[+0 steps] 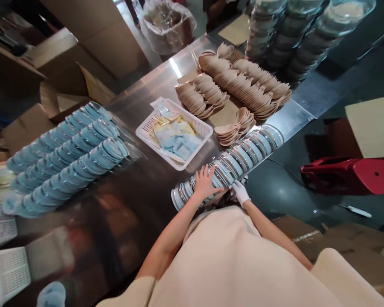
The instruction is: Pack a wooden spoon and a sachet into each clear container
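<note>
The left hand (204, 184) is lying flat on a long row of clear lids (230, 164), its bare fingers (207, 172) spreading wide over the tops of the lids and pressing on them rather than gripping. The right hand (240, 192), wearing a white glove, is touching the same row from the side facing the bench's near edge; whether its fingers are curling around a lid or only resting against it cannot be told, since the glove hides them.

The row of lids is lying on its side along the near edge of the steel bench (141, 102), running out toward the bench's right corner. Just beside it, toward the middle of the bench, a white basket (201, 128) is holding paper sachets (176, 136). Beyond the basket, overlapping rows of wooden spoons (243, 81) are fanning across brown paper. Toward the left end of the bench, three rows of blue-tinted lids (67, 157) are lying side by side. At the far edge, tall stacks of clear containers (291, 38) are standing.

Around the bench, cardboard boxes (83, 47) are piling up on the left, and a red stool (352, 175) is sitting on the dark floor to the right.
</note>
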A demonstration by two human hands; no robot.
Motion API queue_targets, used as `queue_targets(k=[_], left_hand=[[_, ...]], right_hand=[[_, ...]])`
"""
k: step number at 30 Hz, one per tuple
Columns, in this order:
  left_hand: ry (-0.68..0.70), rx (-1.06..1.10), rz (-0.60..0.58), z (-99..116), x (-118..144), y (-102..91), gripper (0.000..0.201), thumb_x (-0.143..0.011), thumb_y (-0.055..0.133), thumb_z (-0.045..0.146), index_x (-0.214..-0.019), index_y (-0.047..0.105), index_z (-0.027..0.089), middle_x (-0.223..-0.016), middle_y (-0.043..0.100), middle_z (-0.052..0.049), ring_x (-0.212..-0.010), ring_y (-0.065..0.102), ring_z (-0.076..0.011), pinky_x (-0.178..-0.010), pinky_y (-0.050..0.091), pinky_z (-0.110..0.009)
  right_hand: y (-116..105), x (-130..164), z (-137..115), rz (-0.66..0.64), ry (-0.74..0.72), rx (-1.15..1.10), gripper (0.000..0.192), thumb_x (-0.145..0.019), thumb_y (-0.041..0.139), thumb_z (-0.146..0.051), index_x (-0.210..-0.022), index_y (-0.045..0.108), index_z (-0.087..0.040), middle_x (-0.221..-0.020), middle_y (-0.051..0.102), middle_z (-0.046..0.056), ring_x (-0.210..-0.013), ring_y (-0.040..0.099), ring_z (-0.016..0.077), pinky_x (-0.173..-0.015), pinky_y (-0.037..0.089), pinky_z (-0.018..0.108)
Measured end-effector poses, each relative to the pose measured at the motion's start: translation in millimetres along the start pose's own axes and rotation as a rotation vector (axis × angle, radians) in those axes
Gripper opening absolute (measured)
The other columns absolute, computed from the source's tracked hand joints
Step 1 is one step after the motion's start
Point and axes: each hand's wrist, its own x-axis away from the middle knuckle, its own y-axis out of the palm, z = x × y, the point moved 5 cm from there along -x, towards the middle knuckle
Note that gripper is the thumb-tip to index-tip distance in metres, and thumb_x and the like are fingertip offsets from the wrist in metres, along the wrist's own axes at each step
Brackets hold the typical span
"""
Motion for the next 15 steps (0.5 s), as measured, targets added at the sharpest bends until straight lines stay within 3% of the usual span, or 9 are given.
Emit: queue_targets(k=[3, 5, 9, 15], left_hand=[[-0.031, -0.013, 0.006, -1, 0, 4.2, 0.118, -0.082, 0.062, 0.083, -0.172, 0.018, 0.021, -0.177, 0.022, -0.019, -0.161, 0.027, -0.0424, -0.128, 0.026, -0.064], [-0.04, -0.017, 0.015, 0, -2, 5.0, 0.117, -0.084, 0.057, 0.084, -0.172, 0.016, 0.019, -0.177, 0.022, -0.018, -0.16, 0.027, -0.0425, -0.128, 0.028, -0.063], [-0.062, -0.01, 0.049, 1, -5, 4.9, 0.115, -0.088, 0.049, 0.086, -0.172, 0.015, 0.015, -0.176, 0.026, -0.018, -0.159, 0.03, -0.041, -0.128, 0.027, -0.061], [-0.106, 0.018, 0.089, 0, -7, 5.2, 0.109, -0.089, 0.05, 0.084, -0.171, 0.022, 0.018, -0.174, 0.031, -0.017, -0.159, 0.03, -0.0416, -0.128, 0.027, -0.062]], right_hand=[[31, -3, 17, -0.104, 0.059, -0.063, 0.032, -0.088, 0.053, -0.054, -0.079, 0.053, -0.024, -0.054, 0.057, -0.002, -0.046, 0.047, 0.0131, -0.048, 0.038, 0.023], [37, -11, 17, -0.14, 0.073, -0.082, 0.033, -0.088, 0.054, -0.055, -0.076, 0.051, -0.024, -0.051, 0.054, -0.004, -0.044, 0.044, 0.0118, -0.047, 0.035, 0.023], [31, -22, 10, -0.197, 0.055, -0.031, 0.031, -0.09, 0.056, -0.048, -0.076, 0.058, -0.021, -0.051, 0.054, -0.003, -0.044, 0.044, 0.0117, -0.048, 0.036, 0.024], [14, -7, -13, -0.109, -0.044, 0.261, 0.031, -0.098, 0.041, -0.032, -0.082, 0.064, -0.018, -0.064, 0.064, 0.004, -0.059, 0.056, 0.0178, -0.063, 0.049, 0.031]])
